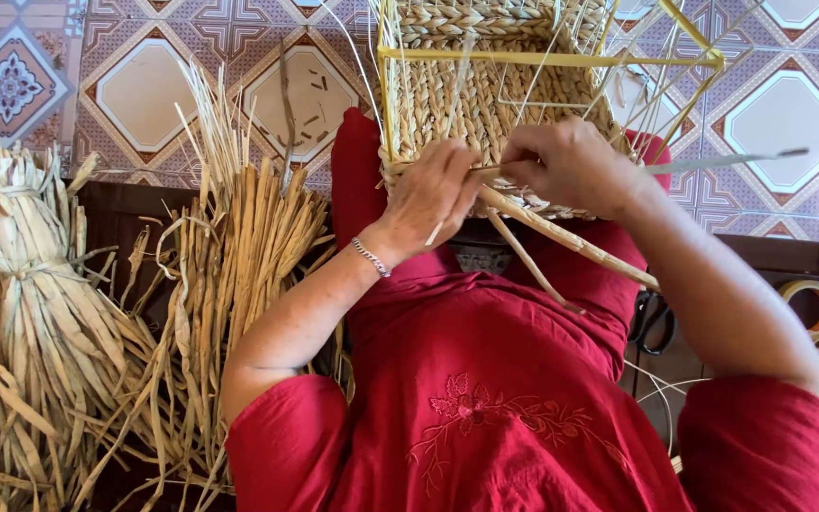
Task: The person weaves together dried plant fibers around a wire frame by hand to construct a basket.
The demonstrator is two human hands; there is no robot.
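Pinching a pale dried-reed strand (pixel 561 232), the left hand (pixel 433 194) and right hand (pixel 566 166) both close on it against the half-woven straw basket on its yellow wire frame (pixel 485 104), just beyond the knuckles.

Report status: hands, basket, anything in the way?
Left hand and right hand pinching a pale straw strand against the half-woven straw basket on yellow wire frame. Loose dried straw bundles lie left, clear.

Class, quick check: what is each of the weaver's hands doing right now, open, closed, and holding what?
Left hand: closed, pinching a thin needle-like tool against the woven basket.
Right hand: closed on a twisted straw strand at the basket's edge.
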